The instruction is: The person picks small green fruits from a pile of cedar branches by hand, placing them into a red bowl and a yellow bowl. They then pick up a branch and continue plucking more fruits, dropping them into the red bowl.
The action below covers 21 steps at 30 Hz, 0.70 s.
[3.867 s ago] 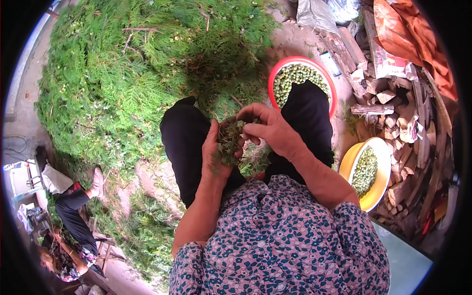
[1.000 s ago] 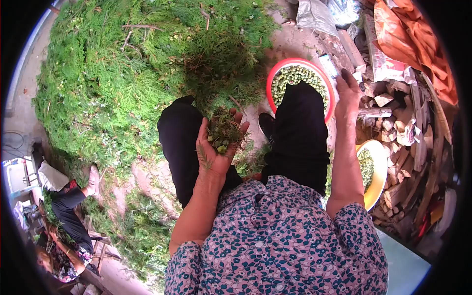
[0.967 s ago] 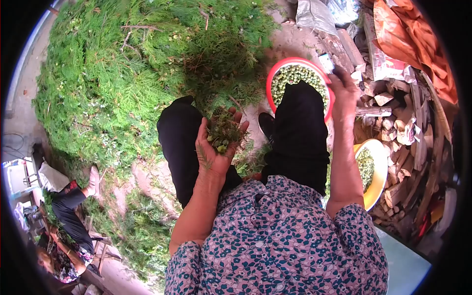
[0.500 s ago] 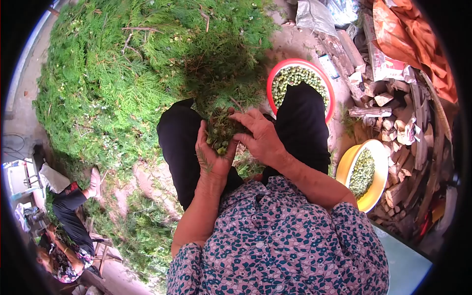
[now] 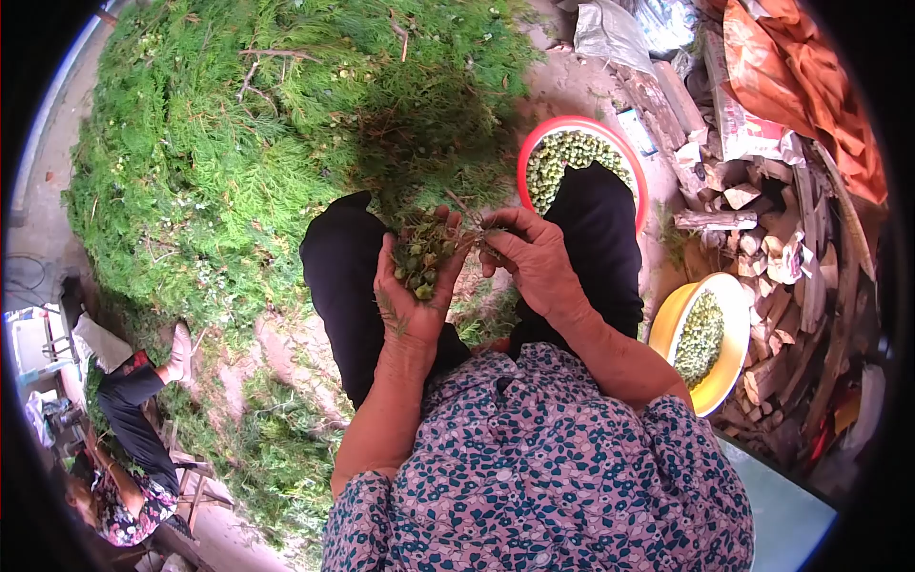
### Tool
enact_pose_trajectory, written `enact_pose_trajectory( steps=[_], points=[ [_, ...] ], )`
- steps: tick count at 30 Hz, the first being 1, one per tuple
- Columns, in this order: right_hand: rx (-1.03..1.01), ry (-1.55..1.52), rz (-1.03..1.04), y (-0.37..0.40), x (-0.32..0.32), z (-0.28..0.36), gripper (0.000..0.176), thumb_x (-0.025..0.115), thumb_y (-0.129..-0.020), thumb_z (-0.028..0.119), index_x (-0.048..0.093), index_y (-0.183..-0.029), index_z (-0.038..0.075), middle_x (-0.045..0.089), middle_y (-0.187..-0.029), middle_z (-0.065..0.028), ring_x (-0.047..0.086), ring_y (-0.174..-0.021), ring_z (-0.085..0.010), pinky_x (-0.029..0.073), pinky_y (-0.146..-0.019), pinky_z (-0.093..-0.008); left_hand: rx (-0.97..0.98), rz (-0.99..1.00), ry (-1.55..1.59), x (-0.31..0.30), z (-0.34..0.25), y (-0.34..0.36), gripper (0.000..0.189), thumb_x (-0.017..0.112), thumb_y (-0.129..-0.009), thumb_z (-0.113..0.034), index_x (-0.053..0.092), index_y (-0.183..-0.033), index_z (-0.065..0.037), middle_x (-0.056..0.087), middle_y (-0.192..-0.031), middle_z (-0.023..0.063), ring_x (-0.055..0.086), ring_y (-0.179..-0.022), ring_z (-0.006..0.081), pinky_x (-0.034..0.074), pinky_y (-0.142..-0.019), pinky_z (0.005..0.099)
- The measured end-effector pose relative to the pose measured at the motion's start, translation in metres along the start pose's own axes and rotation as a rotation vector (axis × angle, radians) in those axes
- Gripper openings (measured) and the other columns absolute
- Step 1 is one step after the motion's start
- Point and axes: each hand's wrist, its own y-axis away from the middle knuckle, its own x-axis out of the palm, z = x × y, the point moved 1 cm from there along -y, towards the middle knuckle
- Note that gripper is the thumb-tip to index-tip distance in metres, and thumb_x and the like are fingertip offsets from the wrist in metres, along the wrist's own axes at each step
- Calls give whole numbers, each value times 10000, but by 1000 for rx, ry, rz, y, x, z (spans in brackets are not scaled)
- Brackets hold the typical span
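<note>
A large heap of cut green branches (image 5: 238,143) covers the dirt ground (image 5: 572,81) of a yard. Beside it stands a red basin (image 5: 572,120) filled with green berries (image 5: 572,157); a yellow basin (image 5: 736,329), well apart to the right, holds more berries (image 5: 701,334). Split firewood (image 5: 772,238) is stacked along the right edge beneath an orange cloth (image 5: 801,86) and a grey sack (image 5: 615,29). At lower left, another person (image 5: 133,419) sits among scattered greenery.

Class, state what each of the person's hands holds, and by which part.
The left hand cups a clump of green sprigs from beneath, in its palm. The right hand pinches one sprig at the clump's edge between thumb and fingertips.
</note>
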Motion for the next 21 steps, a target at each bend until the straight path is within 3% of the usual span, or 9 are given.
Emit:
enact_pose_trajectory(
  steps=[7,9,10,13,14,15,16,18,21],
  points=[
    [-95,-101,-133,-5,-2,6,147,554,-817,16,552,-949,-49,584,-784,-81,570,-598,-147,493,-566,-260,-6,-87,74,4,0,2,469,273,-938,-322,370,-1217,43,422,-1238,216,409,-1170,352,333,-994,530],
    [-103,418,-169,-2,-14,7,200,597,-777,35,571,-964,-31,587,-812,-94,579,-652,-156,483,-588,-278,-7,-60,140,1,-2,1,443,329,-929,-315,383,-1207,26,426,-1237,224,403,-1169,373,313,-994,553],
    [-231,935,-40,-2,-19,6,260,622,-734,51,586,-988,7,580,-883,-110,585,-739,-184,470,-643,-301,-6,-59,141,1,-3,1,443,329,-929,-315,383,-1207,26,426,-1237,224,403,-1169,373,313,-994,553],
    [-483,1258,37,2,-11,3,249,587,-779,53,577,-1018,-17,560,-994,-84,578,-813,-196,456,-715,-275,-22,-37,143,-1,1,3,426,351,-925,-305,405,-1183,29,444,-1215,227,413,-1158,377,318,-991,553],
    [-410,1132,12,2,-8,8,274,600,-773,69,572,-1036,-3,547,-1010,-112,551,-941,-218,440,-787,-297,121,-12,-347,-2,4,5,422,344,-926,-304,412,-1175,30,469,-1186,216,441,-1134,360,349,-975,540],
    [-408,1130,8,0,-3,11,274,600,-773,69,572,-1036,-3,547,-1010,-112,551,-941,-218,440,-787,-297,262,14,-838,-1,5,6,418,337,-926,-302,418,-1167,31,494,-1158,205,469,-1110,343,380,-959,527],
    [-422,997,5,-5,1,13,297,609,-765,69,570,-1054,14,546,-1010,-112,547,-952,-219,435,-800,-294,256,15,-841,1,4,7,418,337,-926,-302,418,-1167,31,494,-1158,205,469,-1110,343,380,-959,527],
    [-442,865,2,-14,10,13,322,618,-757,70,568,-1072,31,545,-1009,-112,543,-963,-221,431,-812,-292,-77,-158,20,5,3,7,408,375,-916,-302,435,-1158,21,469,-1190,216,448,-1130,358,358,-972,528],
    [-284,769,107,-24,13,2,379,646,-732,75,562,-1101,60,545,-1015,-112,540,-972,-228,432,-820,-292,-124,-172,-76,-2,3,6,397,371,-918,-295,443,-1154,15,495,-1158,204,491,-1087,334,420,-931,481]
  ],
)
